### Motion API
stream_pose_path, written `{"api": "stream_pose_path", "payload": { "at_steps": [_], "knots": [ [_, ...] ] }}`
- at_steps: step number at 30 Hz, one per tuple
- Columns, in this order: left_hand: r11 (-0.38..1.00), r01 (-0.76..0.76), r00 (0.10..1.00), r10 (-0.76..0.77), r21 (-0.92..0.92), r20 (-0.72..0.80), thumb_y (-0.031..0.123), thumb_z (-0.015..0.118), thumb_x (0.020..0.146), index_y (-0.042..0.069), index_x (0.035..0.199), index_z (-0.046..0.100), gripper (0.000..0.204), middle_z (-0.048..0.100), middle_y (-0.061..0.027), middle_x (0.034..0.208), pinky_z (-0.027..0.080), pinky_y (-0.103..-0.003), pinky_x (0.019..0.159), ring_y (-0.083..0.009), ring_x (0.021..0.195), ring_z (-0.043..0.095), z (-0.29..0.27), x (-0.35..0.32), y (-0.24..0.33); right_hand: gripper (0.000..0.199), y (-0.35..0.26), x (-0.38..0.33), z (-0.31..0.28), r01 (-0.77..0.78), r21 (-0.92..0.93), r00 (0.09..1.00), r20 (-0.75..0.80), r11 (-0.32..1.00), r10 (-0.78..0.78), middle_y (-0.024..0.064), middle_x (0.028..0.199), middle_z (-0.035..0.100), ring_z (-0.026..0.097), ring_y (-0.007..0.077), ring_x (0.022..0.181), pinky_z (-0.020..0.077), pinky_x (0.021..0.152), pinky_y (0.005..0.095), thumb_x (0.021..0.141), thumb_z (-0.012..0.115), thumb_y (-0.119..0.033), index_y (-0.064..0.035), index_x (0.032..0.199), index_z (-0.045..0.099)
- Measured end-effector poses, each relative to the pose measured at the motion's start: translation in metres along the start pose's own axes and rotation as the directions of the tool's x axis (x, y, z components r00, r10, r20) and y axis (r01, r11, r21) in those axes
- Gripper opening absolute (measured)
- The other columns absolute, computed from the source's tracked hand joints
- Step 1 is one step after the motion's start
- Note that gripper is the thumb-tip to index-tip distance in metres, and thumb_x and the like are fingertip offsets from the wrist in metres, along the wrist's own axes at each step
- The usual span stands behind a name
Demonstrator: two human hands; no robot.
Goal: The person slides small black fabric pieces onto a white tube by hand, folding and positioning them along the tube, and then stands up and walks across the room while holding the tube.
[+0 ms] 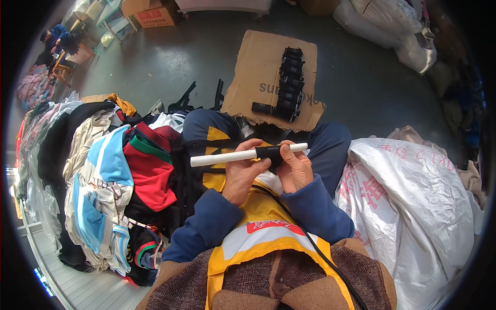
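A white tube (222, 157) lies nearly level across my lap, with a black strip (267, 152) wound around it towards its right end. My left hand (240, 175) is closed on the tube, its thumb against the lower edge of the black winding. Beside it, my right hand (295, 168) grips the tube at the right edge of the winding, fingers pinched. Beyond my knees, a flat piece of cardboard (253, 62) bears a row of small black rolls (291, 85), with one roll (262, 108) set at the row's near left.
Piled clothes (106, 170) crowd my left side. At my right lies a large white woven sack (408, 191). A black cable (315, 245) runs down over my yellow apron (237, 227). Further off are a cardboard box (155, 16) and plastic-wrapped bundles (382, 20).
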State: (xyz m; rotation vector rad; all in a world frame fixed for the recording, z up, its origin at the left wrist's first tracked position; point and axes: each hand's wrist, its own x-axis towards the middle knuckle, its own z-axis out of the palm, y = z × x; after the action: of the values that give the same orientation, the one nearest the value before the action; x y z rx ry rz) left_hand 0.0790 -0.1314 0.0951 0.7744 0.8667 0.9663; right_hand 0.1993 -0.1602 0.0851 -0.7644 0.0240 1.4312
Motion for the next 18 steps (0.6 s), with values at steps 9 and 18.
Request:
{"api": "stream_pose_path", "payload": {
  "at_steps": [9, 18],
  "knots": [
    [0.908, 0.271, 0.961, -0.273, -0.321, 0.040, 0.009, 0.060, 0.081, 0.003, 0.103, 0.052, 0.023, 0.058, -0.0037, 0.094, 0.046, -0.027, 0.076, -0.0130, 0.088, 0.056, -0.004, 0.000, -0.005, 0.021, 0.014, 0.001, -0.003, 0.109, -0.119, 0.994, -0.020, 0.987, -0.112, 0.0075, 0.091, 0.058, 0.056, 0.0156, 0.085, 0.0479, 0.079, 0.0266, 0.075, 0.065, 0.002, -0.0027, 0.093, 0.057],
    [0.773, 0.396, 0.905, -0.419, -0.495, 0.070, 0.024, 0.054, 0.088, 0.006, 0.097, 0.049, 0.020, 0.057, -0.0036, 0.088, 0.048, -0.028, 0.069, -0.0128, 0.079, 0.058, -0.009, 0.007, -0.004, 0.025, 0.010, 0.006, -0.008, 0.371, -0.418, 0.924, 0.257, 0.829, -0.284, 0.0079, 0.092, 0.058, 0.056, 0.0137, 0.083, 0.0475, 0.073, 0.0244, 0.069, 0.063, 0.012, -0.0025, 0.088, 0.058]
  ]
}}
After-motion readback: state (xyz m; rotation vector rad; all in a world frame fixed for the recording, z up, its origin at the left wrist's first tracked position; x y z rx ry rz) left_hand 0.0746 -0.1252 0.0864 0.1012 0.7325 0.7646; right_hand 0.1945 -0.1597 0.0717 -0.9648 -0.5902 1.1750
